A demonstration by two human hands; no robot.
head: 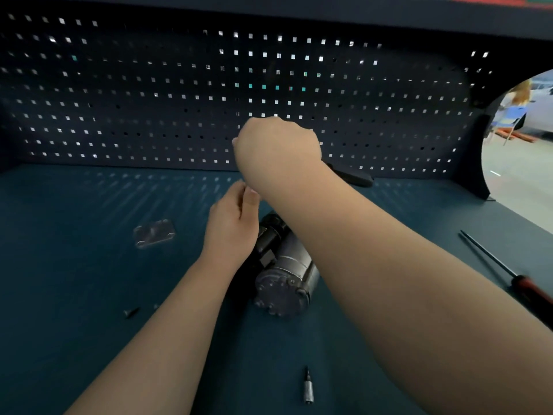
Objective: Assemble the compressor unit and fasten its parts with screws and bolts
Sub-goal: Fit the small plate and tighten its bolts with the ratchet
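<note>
Plenty of free bench (74, 250) on the left: bare blue top running back to the pegboard (119, 94), which walls off the far edge, with a shelf (299, 7) overhead. On the right the bench edge slants away, and a screwdriver (508, 274), red handle toward the person, lies near it, well apart from the work. In front, a bit (308, 387) lies alone. A screw (131, 312) sits off to the near left, and a clear plate (154, 233) lies flat to the left of the hands. Centre bench, the compressor (284, 271) lies on its side, long axis running away from the person, round end cap facing the camera. The left hand (232, 226) is at its far left flank, fingers curled, thumb and forefinger close together; whether they pinch anything, I cannot tell. The right hand (276, 145) is raised above the far end, back to the camera, fingers curled out of sight. A dark handle (353, 176) juts out beside the wrist, but whether the hand grips it cannot be told. Light through the pegboard holes streaks the top, and past the right post a bright floor shows.
</note>
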